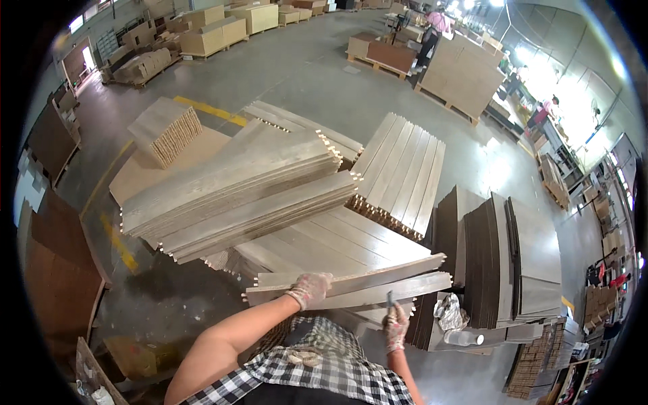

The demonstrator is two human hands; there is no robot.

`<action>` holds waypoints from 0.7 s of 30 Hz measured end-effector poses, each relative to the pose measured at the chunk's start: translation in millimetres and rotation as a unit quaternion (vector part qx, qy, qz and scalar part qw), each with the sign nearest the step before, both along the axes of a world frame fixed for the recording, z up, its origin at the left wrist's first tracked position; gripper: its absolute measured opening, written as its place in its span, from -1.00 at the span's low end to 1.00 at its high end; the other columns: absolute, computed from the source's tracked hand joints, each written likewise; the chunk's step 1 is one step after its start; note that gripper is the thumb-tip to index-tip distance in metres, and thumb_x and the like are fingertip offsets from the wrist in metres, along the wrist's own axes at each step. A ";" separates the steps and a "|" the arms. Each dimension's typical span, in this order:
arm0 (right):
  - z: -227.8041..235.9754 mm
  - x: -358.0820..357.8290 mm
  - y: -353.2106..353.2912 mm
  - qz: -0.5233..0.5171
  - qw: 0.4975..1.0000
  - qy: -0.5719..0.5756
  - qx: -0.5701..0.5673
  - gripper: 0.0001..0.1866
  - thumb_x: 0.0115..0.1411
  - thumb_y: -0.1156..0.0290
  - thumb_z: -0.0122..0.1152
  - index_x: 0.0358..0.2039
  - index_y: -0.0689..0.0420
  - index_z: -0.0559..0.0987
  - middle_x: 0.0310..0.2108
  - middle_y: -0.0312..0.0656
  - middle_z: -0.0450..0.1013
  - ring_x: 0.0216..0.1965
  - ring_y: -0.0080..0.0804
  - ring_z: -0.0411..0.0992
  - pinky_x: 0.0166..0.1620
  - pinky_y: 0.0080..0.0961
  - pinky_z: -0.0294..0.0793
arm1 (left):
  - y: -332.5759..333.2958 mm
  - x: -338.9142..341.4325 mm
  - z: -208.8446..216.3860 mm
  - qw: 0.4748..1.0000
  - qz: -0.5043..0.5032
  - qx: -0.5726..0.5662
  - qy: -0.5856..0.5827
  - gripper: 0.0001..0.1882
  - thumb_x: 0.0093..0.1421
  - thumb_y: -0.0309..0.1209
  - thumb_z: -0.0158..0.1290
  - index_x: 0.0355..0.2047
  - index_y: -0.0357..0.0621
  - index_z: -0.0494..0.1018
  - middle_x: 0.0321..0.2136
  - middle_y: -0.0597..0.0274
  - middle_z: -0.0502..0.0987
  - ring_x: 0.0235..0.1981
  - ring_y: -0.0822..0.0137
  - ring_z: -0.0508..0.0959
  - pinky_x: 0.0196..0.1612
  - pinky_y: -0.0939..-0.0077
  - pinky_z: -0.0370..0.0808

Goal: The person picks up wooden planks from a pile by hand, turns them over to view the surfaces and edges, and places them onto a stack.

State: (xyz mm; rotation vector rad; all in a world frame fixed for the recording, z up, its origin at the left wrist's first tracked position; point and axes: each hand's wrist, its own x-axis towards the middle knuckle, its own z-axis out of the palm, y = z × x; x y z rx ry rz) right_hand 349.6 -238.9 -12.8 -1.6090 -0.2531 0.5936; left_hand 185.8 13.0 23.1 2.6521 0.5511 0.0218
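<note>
My left hand (pixel 310 290), in a patterned work glove, is closed round a narrow grey-brown wooden board (pixel 418 285) with small dowels at its ends. Another narrow board (pixel 385 273) lies tilted just behind it. My right hand (pixel 397 329), gloved too, grips a small slim tool (pixel 389 298) whose dark tip points up at the front board's near edge. I cannot tell the tool's kind. Beneath both boards spreads a stack of wide grey-brown boards (pixel 337 236).
Dowelled boards are piled at left (pixel 229 175), with another stack (pixel 398 169) behind. Dark-edged panels (pixel 533 256) stand on the right. Crumpled plastic (pixel 449 312) and a clear bottle (pixel 463 338) lie near my right hand. Pallets (pixel 381 66) and a person (pixel 435 30) are farther off.
</note>
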 end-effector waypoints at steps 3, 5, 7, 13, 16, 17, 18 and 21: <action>-5.1 -28.3 19.5 0.041 0.997 -0.049 -0.038 -0.66 0.32 0.26 0.05 0.06 0.10 0.45 -0.73 -0.52 0.20 -0.77 -0.75 0.12 -0.71 -0.70 0.04 | 34.9 -24.3 -6.1 0.997 0.056 -0.030 -0.037 -0.79 0.16 -0.27 -0.02 -0.33 -0.12 0.49 -0.40 0.02 0.57 -0.34 0.01 0.59 -0.28 0.23 0.52; -13.0 -27.4 13.8 0.062 0.995 -0.052 -0.060 -0.68 0.33 0.28 0.03 0.05 0.10 0.46 -0.71 -0.53 0.20 -0.75 -0.77 0.12 -0.69 -0.71 0.04 | 61.5 -48.0 16.7 0.994 0.100 -0.036 -0.021 -0.76 0.18 -0.20 -0.02 -0.29 -0.05 0.51 -0.41 0.02 0.57 -0.34 0.03 0.58 -0.27 0.21 0.51; -21.3 -21.5 2.7 0.062 0.995 -0.058 -0.053 -0.69 0.34 0.30 0.02 0.04 0.09 0.47 -0.70 -0.54 0.20 -0.73 -0.78 0.11 -0.67 -0.72 0.02 | 90.7 -68.8 36.5 0.992 0.120 -0.007 -0.025 -0.74 0.21 -0.17 -0.03 -0.25 -0.01 0.53 -0.38 0.05 0.58 -0.35 0.05 0.59 -0.25 0.20 0.51; 30.2 -43.6 16.6 0.001 0.997 0.038 -0.069 -0.69 0.35 0.29 -0.02 0.04 0.08 0.47 -0.72 -0.54 0.19 -0.74 -0.79 0.07 -0.69 -0.73 0.00 | 181.5 -157.6 64.3 0.968 0.226 -0.011 -0.109 -0.79 0.16 -0.28 0.07 -0.21 -0.01 0.54 -0.27 0.13 0.60 -0.25 0.15 0.60 -0.19 0.36 0.53; 30.3 -63.0 16.1 0.028 0.995 -0.026 -0.096 -0.70 0.35 0.31 -0.04 0.01 0.09 0.50 -0.71 -0.54 0.19 -0.73 -0.78 0.11 -0.67 -0.74 0.04 | 204.1 -165.4 68.3 0.954 0.190 0.107 -0.204 -0.79 0.15 -0.34 0.08 -0.17 0.03 0.51 -0.25 0.13 0.58 -0.27 0.06 0.59 -0.21 0.25 0.53; 25.7 -69.3 18.3 0.035 0.998 -0.027 -0.047 -0.72 0.34 0.31 -0.02 -0.01 0.08 0.53 -0.70 -0.52 0.21 -0.72 -0.78 0.13 -0.66 -0.74 0.06 | 209.9 -167.0 63.8 0.954 0.188 0.107 -0.208 -0.79 0.15 -0.34 0.08 -0.17 0.03 0.51 -0.25 0.13 0.58 -0.27 0.06 0.59 -0.21 0.25 0.53; 22.7 -72.7 17.7 0.043 0.996 -0.036 -0.063 -0.72 0.33 0.32 -0.01 -0.01 0.08 0.53 -0.70 -0.51 0.23 -0.72 -0.77 0.13 -0.66 -0.74 0.06 | 214.9 -168.1 58.9 0.955 0.185 0.132 -0.188 -0.80 0.17 -0.31 0.06 -0.18 0.04 0.51 -0.29 0.14 0.57 -0.32 0.06 0.58 -0.27 0.22 0.52; 41.8 -92.6 26.3 0.048 0.996 -0.010 -0.080 -0.73 0.32 0.33 0.01 -0.01 0.07 0.52 -0.70 -0.50 0.25 -0.73 -0.77 0.13 -0.67 -0.74 0.06 | 226.0 -172.8 40.8 0.946 0.161 0.226 -0.168 -0.82 0.21 -0.28 0.00 -0.19 0.08 0.50 -0.41 0.13 0.55 -0.44 0.06 0.56 -0.38 0.19 0.50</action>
